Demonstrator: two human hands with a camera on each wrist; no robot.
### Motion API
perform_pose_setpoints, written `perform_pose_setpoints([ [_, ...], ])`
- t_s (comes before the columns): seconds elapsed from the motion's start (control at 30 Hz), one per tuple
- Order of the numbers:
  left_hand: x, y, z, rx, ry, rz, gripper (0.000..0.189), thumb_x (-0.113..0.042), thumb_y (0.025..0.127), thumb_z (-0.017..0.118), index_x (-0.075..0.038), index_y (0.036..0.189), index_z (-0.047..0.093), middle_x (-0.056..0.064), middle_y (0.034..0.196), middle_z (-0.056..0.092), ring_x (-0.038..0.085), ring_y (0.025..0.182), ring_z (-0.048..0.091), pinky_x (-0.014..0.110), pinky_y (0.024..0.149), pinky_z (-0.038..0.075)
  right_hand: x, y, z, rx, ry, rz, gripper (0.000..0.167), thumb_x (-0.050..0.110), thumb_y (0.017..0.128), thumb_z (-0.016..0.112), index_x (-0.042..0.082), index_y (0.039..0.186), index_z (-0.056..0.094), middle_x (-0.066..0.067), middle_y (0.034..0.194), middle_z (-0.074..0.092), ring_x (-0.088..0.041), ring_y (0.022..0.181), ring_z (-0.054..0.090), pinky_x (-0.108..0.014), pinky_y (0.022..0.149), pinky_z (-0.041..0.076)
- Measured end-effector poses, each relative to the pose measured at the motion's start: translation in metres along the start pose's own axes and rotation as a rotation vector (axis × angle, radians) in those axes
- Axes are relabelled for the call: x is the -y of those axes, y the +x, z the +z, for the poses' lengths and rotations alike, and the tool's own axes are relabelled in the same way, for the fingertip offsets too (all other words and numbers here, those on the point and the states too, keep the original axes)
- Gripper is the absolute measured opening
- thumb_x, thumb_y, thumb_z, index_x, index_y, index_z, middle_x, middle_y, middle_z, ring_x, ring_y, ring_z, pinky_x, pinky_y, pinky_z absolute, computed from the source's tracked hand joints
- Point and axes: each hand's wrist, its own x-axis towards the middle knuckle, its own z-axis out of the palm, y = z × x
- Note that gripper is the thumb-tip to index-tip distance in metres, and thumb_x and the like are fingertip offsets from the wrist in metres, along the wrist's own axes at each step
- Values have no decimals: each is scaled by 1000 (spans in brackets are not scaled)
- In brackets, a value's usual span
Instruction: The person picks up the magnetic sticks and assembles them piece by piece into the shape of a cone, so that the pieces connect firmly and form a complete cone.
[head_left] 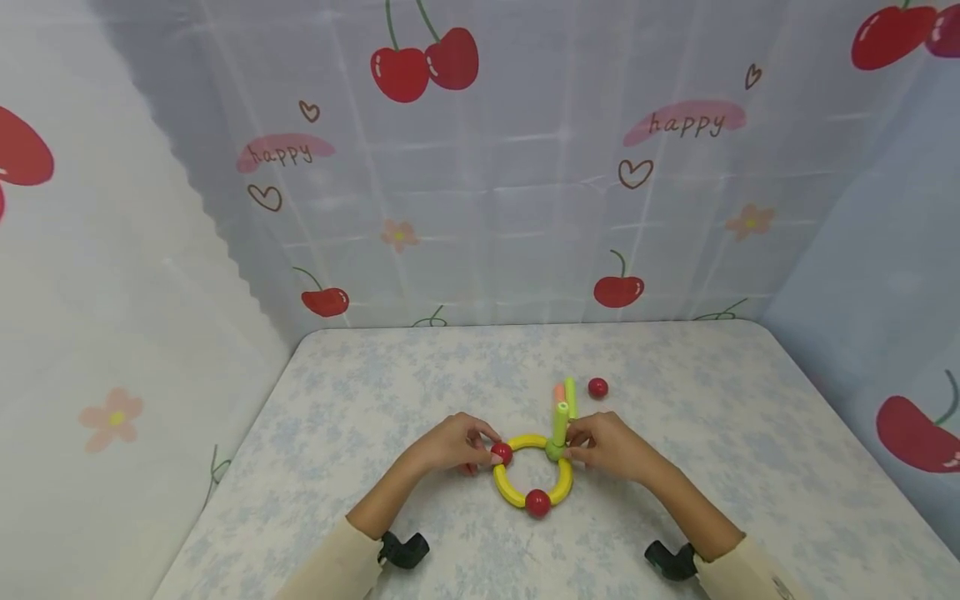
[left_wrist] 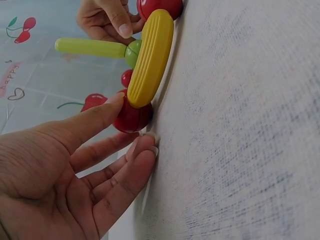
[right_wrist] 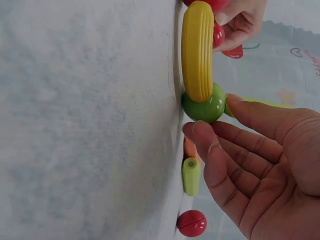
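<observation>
A ring of yellow curved rods [head_left: 508, 487] lies on the table, joined by a red ball [head_left: 502, 453] at its left, another red ball [head_left: 537, 503] at the front and a green ball [head_left: 555, 451] at the right. From the green ball a lime green stick [head_left: 560, 423] stands up. My left hand [head_left: 454, 443] pinches the left red ball, thumb on top and fingers at its side and below. On the opposite side, my right hand [head_left: 611, 446] holds the green ball between thumb and fingers, the thumb near the stick's base in the right wrist view.
Behind the ring lie a second lime green stick [head_left: 572, 397] and an orange stick [head_left: 558, 392], close together. A loose red ball [head_left: 597, 387] rests to their right. Cherry-print curtains [head_left: 510, 208] stand behind and at both sides of the patterned table [head_left: 420, 367].
</observation>
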Motion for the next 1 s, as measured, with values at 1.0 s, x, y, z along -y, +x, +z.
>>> perform_pose_setpoints([
  [1.0, -4, 35, 17, -115, -4, 29, 25, -24, 91, 79, -14, 114, 74, 3, 82, 65, 16, 55, 61, 31, 49, 56, -2, -30, 2, 101, 116, -24, 13, 5, 92, 73, 11, 103, 75, -1, 92, 73, -17, 65, 66, -27, 54, 54],
])
